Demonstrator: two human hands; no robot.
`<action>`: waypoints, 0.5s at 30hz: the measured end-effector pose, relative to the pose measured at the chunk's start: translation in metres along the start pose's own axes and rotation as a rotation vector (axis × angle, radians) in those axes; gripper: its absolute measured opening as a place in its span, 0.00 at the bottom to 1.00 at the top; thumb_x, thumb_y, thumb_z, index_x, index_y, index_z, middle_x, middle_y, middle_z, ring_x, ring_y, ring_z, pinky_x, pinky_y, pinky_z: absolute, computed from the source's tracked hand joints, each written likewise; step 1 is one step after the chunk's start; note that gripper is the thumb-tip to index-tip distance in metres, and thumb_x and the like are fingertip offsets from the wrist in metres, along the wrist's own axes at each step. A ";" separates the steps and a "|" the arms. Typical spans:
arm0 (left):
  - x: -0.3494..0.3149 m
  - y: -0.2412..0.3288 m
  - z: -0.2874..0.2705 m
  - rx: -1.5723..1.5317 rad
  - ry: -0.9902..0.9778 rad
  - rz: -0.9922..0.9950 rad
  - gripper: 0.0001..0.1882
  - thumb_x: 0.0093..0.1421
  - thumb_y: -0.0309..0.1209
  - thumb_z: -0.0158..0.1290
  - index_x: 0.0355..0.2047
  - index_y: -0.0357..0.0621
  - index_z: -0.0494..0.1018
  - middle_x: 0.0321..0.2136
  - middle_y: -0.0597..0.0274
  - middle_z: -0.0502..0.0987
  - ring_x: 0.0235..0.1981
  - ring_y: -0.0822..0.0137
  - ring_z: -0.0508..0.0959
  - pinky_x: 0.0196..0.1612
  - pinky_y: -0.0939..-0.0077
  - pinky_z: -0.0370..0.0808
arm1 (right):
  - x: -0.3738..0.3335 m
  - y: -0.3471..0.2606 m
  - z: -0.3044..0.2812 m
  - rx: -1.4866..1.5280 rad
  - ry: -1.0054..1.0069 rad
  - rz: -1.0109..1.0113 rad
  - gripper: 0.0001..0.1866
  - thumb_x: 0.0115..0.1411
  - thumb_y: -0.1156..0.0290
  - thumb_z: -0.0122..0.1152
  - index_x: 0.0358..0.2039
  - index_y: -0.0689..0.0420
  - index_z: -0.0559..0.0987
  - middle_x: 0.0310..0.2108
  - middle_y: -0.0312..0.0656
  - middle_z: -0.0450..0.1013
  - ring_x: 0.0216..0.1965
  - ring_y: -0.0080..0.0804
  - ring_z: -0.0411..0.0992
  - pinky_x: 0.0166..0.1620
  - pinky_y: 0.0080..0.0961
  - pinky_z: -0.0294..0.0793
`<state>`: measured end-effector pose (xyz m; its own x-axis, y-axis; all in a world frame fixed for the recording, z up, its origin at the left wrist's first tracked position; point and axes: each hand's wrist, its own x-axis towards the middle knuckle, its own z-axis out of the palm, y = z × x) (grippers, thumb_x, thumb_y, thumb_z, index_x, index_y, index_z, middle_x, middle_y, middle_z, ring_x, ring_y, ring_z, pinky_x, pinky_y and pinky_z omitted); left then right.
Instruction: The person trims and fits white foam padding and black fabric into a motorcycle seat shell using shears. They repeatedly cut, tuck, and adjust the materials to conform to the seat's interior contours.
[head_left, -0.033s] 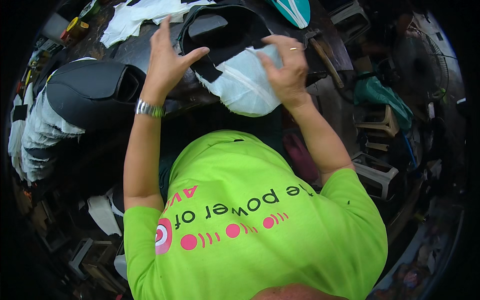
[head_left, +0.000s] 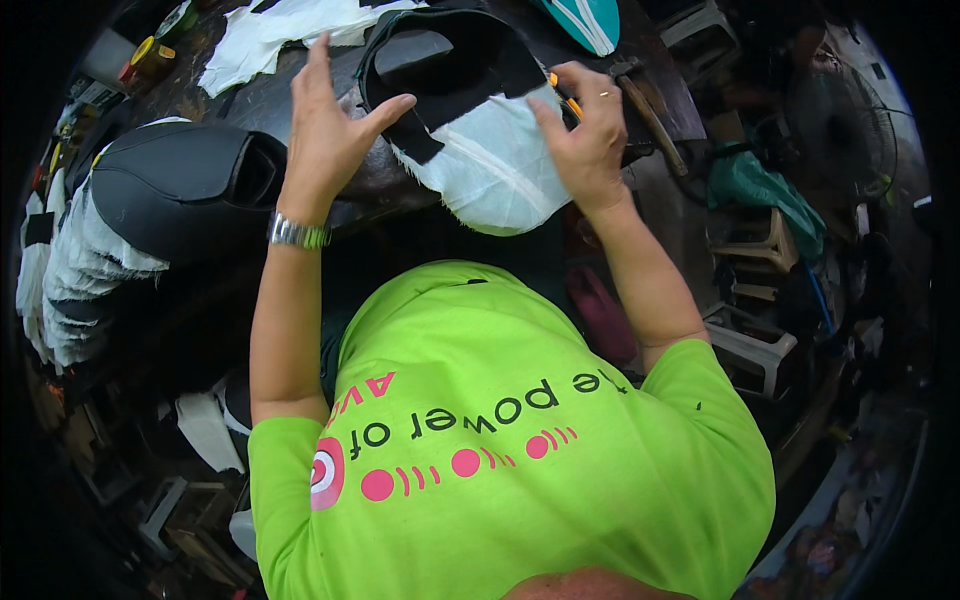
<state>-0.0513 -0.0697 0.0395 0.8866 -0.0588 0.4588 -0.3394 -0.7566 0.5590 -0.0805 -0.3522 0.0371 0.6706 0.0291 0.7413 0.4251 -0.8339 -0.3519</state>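
The head view looks down on a person in a bright green shirt (head_left: 500, 340), both arms reaching forward to a dark worktop (head_left: 262, 110). Between the hands, at the worktop's near edge, is a shoe piece (head_left: 500, 185) with a curved black band at the far side and a pale, frayed cloth part on the near side, which extends past the edge. The left hand (head_left: 335, 125) stands at the piece's left side, its fingers pointing up and away and its thumb stretched wide toward the black band; it has no visible hold on anything, and a metal watch (head_left: 299, 232) circles the wrist. The right hand (head_left: 590, 140) is at the piece's right side, fingers bent and thumb by the pale cloth; a yellow-orange stick (head_left: 571, 106) shows between thumb and fingers, mostly hidden, and I cannot tell whether the hand grips it or the cloth. A white cloth (head_left: 245, 55) lies beyond the left hand, a teal piece (head_left: 590, 25) at the far right, and a hammer (head_left: 652, 122) just right of the right hand. To the left is a stack of black pieces (head_left: 160, 185) with white, frayed edges.
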 end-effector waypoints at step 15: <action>-0.039 0.030 0.007 -0.247 -0.114 -0.108 0.53 0.58 0.28 0.65 0.76 0.53 0.43 0.27 0.52 0.81 0.18 0.66 0.76 0.26 0.73 0.74 | 0.000 0.036 0.026 0.432 -0.371 0.509 0.11 0.52 0.71 0.74 0.29 0.59 0.78 0.24 0.35 0.74 0.27 0.22 0.70 0.33 0.22 0.71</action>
<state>-0.0932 -0.0949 0.0333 0.9468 -0.0700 0.3143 -0.2947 -0.5815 0.7583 -0.0496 -0.3675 0.0093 0.9753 -0.0544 0.2142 0.1578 -0.5069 -0.8474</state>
